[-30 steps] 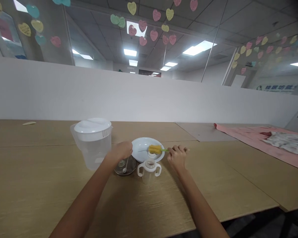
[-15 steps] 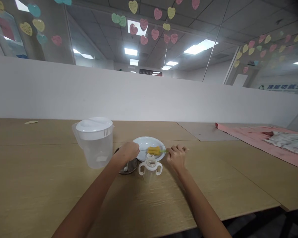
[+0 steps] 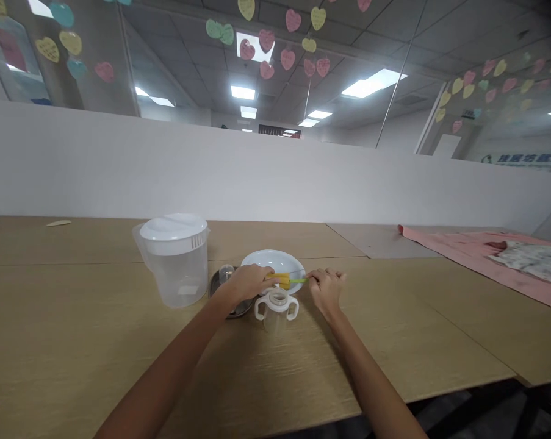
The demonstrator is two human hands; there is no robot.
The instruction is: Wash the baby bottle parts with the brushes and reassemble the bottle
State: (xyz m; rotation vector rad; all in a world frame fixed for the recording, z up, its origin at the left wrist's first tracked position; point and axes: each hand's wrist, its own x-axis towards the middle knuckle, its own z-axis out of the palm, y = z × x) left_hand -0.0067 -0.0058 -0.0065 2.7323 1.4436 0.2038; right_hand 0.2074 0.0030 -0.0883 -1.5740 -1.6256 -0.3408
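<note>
Over the white bowl [image 3: 268, 257], my left hand [image 3: 250, 282] closes around one end of the yellow sponge head [image 3: 285, 280] of a sponge bottle brush. A thin green handle [image 3: 297, 281] leads from the sponge to my right hand [image 3: 326, 288], whose fingers pinch its end. Just in front of the bowl, a clear baby bottle [image 3: 275, 317] with two white side handles stands upright, its top uncovered. Under my left wrist lies a dark round metal dish [image 3: 215, 285], partly hidden, with a clear dome-shaped piece [image 3: 226, 272] in it.
Left of the dish stands a translucent pitcher [image 3: 181, 274] with a white lid. A pink cloth [image 3: 458, 250] with a patterned fabric piece [image 3: 531, 262] covers the table's right side. Behind the table [image 3: 96, 341] rises a white partition [image 3: 257, 177] topped with glass.
My left hand has moved right, from beside the bowl onto the sponge head. That uncovers the clear dome in the metal dish. My right hand stays at the green handle.
</note>
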